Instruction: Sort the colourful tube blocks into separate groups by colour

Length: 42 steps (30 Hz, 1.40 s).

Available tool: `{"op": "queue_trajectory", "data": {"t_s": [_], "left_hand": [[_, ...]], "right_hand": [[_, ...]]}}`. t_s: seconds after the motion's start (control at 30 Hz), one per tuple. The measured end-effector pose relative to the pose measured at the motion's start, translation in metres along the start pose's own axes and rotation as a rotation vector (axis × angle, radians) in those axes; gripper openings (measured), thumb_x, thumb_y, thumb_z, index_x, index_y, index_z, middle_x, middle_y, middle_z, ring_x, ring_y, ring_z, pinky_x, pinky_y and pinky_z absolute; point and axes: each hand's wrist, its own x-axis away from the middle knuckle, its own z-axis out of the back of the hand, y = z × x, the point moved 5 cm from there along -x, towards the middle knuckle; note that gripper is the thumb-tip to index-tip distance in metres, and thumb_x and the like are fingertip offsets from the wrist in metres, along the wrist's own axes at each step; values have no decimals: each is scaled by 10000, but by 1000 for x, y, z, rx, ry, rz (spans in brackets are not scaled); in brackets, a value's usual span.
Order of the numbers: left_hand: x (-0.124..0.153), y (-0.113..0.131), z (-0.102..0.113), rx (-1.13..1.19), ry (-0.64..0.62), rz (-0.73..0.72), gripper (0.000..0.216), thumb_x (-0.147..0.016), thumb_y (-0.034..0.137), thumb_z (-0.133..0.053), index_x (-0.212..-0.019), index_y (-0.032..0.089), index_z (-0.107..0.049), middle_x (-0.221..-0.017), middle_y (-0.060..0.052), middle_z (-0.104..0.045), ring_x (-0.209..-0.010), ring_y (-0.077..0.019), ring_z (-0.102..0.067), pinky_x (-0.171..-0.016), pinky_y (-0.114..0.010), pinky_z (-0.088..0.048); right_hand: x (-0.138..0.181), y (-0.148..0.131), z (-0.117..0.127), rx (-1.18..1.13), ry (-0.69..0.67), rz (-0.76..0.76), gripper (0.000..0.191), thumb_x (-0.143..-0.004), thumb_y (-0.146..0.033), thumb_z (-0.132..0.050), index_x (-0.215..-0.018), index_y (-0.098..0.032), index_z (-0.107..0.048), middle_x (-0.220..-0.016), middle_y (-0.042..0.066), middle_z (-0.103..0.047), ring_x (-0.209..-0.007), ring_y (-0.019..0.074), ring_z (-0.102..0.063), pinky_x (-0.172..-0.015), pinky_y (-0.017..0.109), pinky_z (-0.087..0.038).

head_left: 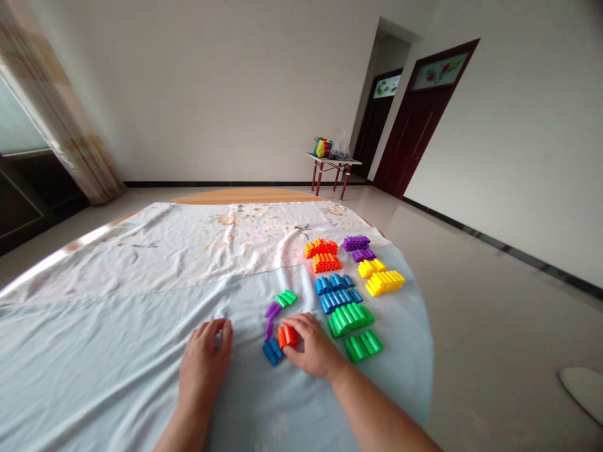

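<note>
My right hand (313, 345) has its thumb and fingertips around a small group of red-orange tubes (287, 336) on the cloth. Right beside them lie blue tubes (272, 351), tilted. Purple tubes (269, 328) and a few green tubes (286, 297) curve away above these. To the left, my left hand (206, 355) rests palm down on the light blue cloth, loosely curved. A gap shows between its thumb and forefinger, and I see nothing held there.
Stacked green tubes (351, 319), blue tubes (335, 292), orange tubes (325, 254), yellow tubes (384, 282) and purple tubes (357, 243) stand right of my right hand. The cloth (117, 358) covers a round table. A small side table (333, 159) bears bags near the doors.
</note>
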Motion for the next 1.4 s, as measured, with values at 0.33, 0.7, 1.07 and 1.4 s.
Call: {"op": "queue_trajectory", "data": {"t_s": [0.33, 0.7, 1.07, 1.4], "left_hand": [[18, -2, -7, -470, -138, -16, 484, -873, 382, -260, -1248, 206, -510, -1350, -65, -465, -1261, -237, -362, -1049, -443, -249], [26, -2, -4, -473, -121, -31, 518, -868, 405, -252, -1291, 197, -466, -1391, -73, -412, -1304, -216, -300, -1085, -444, -173], [19, -18, -9, -535, -92, -44, 542, -829, 451, -272, -1270, 231, -497, -1368, -33, -446, -1251, -228, -385, -1084, -439, -211], [11, -53, -27, -531, -36, -88, 517, -825, 467, -302, -1247, 264, -520, -1353, -28, -463, -1210, -241, -433, -1067, -441, -261]], "right_hand": [[3, 6, 3, -37, -29, -2, 538, -691, -131, -598, -1216, -189, -493, -1112, 79, -578, -1066, 215, -490, -965, 388, -385], [2, 13, 1, 23, 54, 5, 517, -709, -82, -571, -1210, -197, -510, -1125, 88, -569, -1075, 224, -490, -950, 421, -415], [-8, -20, 80, -16, 220, 77, 425, -795, -155, -578, -1203, -249, -506, -1156, 54, -581, -1091, 194, -507, -957, 385, -416], [-125, 144, 171, 395, 232, -226, 438, -699, -9, -522, -1077, -210, -612, -1085, 55, -634, -1042, 201, -549, -946, 355, -413]]}}
